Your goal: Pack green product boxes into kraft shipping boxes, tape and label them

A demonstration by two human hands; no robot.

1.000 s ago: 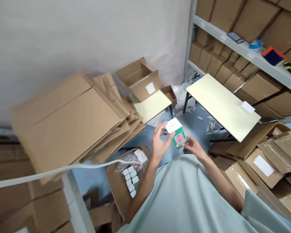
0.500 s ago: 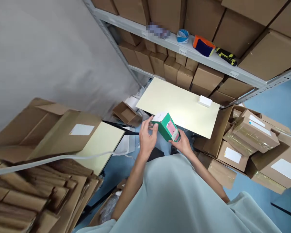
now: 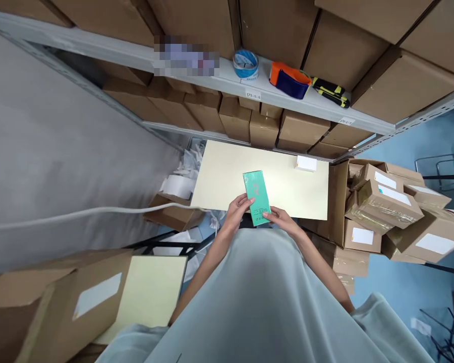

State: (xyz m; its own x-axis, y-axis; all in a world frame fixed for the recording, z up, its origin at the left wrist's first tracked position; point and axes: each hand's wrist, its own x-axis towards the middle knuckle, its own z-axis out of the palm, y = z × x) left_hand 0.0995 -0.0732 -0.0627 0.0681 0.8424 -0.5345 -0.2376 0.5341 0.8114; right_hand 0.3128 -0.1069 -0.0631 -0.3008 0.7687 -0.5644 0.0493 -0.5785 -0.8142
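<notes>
A green box (image 3: pixel 258 194) is held upright in front of my body, a flat green face with small print turned toward me. My left hand (image 3: pixel 237 212) grips its left edge, thumb on the face. At the lower right corner, my right hand (image 3: pixel 282 219) holds it with the thumb across the edge. Behind the box is a pale yellow table (image 3: pixel 219 171). A small white box (image 3: pixel 306 163) lies near that table's back right edge.
A metal shelf (image 3: pixel 265 91) with cartons crosses the back, bearing a tape roll (image 3: pixel 245 64) and yellow-black cutters (image 3: pixel 331 92). Cartons (image 3: pixel 389 201) are piled at right. An open carton (image 3: pixel 87 292) stands at lower left. A white cord (image 3: pixel 98 212) crosses the left side.
The green box has been turned, so a plain printed face shows instead of its pink picture and white top. Both hands still hold it. The view has shifted, showing more of the shelf.
</notes>
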